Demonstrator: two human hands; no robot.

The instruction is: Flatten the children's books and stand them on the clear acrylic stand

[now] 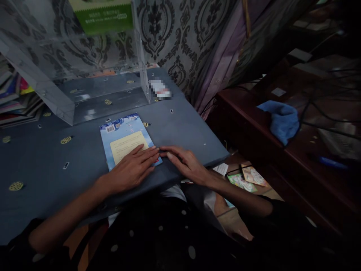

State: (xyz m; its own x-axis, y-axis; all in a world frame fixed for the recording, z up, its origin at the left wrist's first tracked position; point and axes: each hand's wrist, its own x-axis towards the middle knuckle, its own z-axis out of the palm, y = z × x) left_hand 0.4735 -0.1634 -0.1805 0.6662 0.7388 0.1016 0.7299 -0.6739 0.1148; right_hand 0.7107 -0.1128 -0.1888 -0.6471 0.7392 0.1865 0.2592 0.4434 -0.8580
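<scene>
A thin blue book [123, 130] with a barcode and a pale yellow text panel lies closed on the cloth-covered table [90, 146]. My left hand [131, 169] rests flat across the lower part of its cover, fingers stretched to the right. At the book's lower right corner is my right hand [184, 162], its fingers extended leftward and its thumb a little apart. Its fingertips come close to those of my left hand; whether they touch the book's edge I cannot tell. I see nothing held in either hand.
Behind the book stands a clear acrylic shelf [145, 82], with a blurred-out item [160, 89] beside it. Stacked books [19, 99] are at the left. A dark red desk [254, 128] on the right bears a blue cloth [283, 122] and cables. Booklets [254, 175] lie below.
</scene>
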